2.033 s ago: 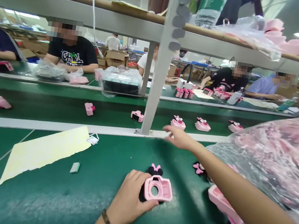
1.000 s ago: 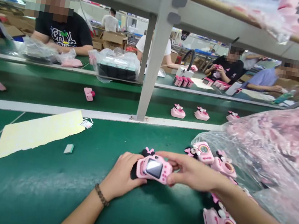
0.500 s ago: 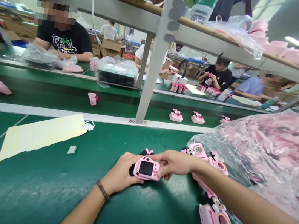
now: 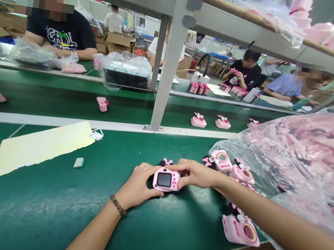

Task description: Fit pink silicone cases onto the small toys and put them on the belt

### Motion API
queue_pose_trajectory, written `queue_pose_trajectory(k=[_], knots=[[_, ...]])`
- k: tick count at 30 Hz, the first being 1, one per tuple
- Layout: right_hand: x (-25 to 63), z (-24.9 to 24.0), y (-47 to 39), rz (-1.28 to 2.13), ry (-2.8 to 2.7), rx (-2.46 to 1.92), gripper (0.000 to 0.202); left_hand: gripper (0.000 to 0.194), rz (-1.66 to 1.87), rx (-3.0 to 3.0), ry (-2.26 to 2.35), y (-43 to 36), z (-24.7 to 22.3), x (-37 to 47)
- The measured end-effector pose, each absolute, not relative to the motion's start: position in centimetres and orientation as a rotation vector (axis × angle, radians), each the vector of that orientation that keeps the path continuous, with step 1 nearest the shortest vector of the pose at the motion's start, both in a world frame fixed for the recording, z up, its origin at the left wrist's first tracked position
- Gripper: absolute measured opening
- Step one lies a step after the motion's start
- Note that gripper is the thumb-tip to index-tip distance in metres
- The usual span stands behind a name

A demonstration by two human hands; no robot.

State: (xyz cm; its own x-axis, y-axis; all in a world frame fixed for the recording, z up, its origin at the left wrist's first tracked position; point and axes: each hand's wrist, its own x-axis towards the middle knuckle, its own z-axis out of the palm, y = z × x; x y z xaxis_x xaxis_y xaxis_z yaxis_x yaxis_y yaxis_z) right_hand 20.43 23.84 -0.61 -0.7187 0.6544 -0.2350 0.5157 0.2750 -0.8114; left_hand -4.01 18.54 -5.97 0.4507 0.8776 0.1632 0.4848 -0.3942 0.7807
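Observation:
A pink toy camera with a small screen, round pink buttons and a black-and-pink bow on top is held low over the green bench, screen side up. My left hand, with a beaded bracelet at the wrist, grips its left side, thumb along the lower edge. At its right side, my right hand holds it with the thumb by the buttons and fingers over the top edge. More pink camera cases with mouse figures and ringed round openings lie to the right, partly hidden by my right forearm.
A large clear bag of pink parts fills the right side. On the left lie a yellow sheet and a small pale block. A metal post rises ahead, beyond it a green belt carrying pink cameras. Several co-workers sit across.
My view has tipped downward a little. Both hands stay on the toy camera, and its screen looks greyer than before. Cameras on the far belt have barely shifted.

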Motion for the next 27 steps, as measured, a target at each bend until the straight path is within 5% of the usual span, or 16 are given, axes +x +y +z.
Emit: queue_pose_trajectory(k=[3,11,16,27], knots=[[21.0,-2.7,23.2,1.633,-2.092,-1.184,0.08,0.063,0.763,2.041,1.139,18.5,-5.8,-3.9],[19.5,-3.4,19.6,2.016,-1.312,-0.938,0.056,0.048,1.014,1.909,1.166,17.6,-5.7,-3.1],[17.2,-4.9,19.0,1.745,-1.318,-1.025,0.053,0.084,1.055,1.909,1.224,17.6,-6.2,-2.7],[12.5,-6.4,19.7,1.587,-1.072,-1.115,0.052,0.07,1.138,1.832,1.593,18.7,-6.8,-3.2]])
